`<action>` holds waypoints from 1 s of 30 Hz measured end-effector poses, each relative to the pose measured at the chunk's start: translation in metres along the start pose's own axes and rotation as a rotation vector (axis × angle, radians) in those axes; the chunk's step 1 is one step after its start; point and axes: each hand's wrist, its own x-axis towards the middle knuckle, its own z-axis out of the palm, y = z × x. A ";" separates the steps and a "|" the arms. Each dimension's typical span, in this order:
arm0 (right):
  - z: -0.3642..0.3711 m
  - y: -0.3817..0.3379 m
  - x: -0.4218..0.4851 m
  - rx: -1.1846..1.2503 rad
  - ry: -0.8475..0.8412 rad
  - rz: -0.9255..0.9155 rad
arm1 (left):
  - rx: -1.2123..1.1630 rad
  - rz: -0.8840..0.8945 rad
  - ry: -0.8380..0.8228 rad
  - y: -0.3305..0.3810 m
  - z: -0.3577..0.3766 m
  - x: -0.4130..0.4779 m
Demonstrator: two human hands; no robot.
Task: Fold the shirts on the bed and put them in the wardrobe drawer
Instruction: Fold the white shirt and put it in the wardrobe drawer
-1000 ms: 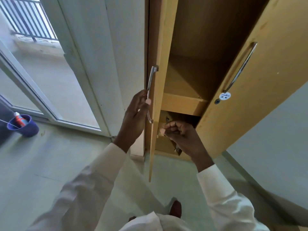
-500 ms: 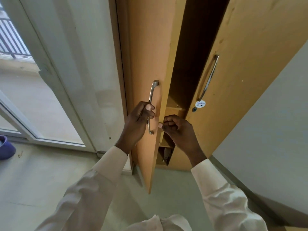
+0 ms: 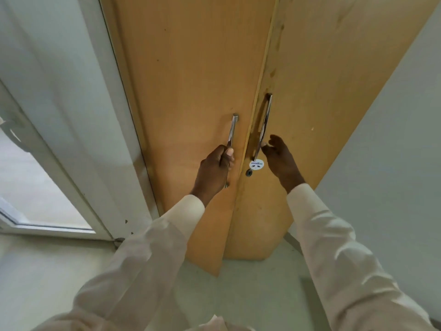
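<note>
Wardrobe [image 3: 334, 56] is almost closed now. One second ago both doors stood open and the shelves inside were visible; now the left door [image 3: 191, 91] and the right door [image 3: 310, 120] meet in the middle. The left door is not fully home, because its lower edge stands a little in front of the right one. The left hand [image 3: 213, 170] grips the left handle [image 3: 231, 137], fingers curled round the bar and the thumb on it. The right hand [image 3: 280, 158], which before was clenched at the inside edge, is released: its fingers [image 3: 274, 140] are loose and spread just beside the right handle [image 3: 263, 123], holding nothing. The shirts are not in view, and the drawer is hidden behind the doors. I judge that this trip to the drawer is finished, and only a last push on the left door remains
</note>
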 end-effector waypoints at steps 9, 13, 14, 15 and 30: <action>0.005 0.002 0.029 0.025 -0.001 -0.119 | 0.027 -0.012 0.033 -0.005 0.024 0.035; -0.007 0.018 0.019 -0.009 0.040 -0.217 | 0.014 -0.031 0.083 -0.007 0.034 0.049; -0.010 0.021 0.019 -0.006 0.034 -0.228 | 0.011 -0.035 0.093 -0.007 0.038 0.054; -0.012 0.023 0.019 -0.002 0.024 -0.239 | 0.009 -0.040 0.100 -0.007 0.040 0.059; -0.004 0.012 0.059 -0.262 0.009 -0.234 | 0.140 -0.049 0.152 -0.017 0.064 0.122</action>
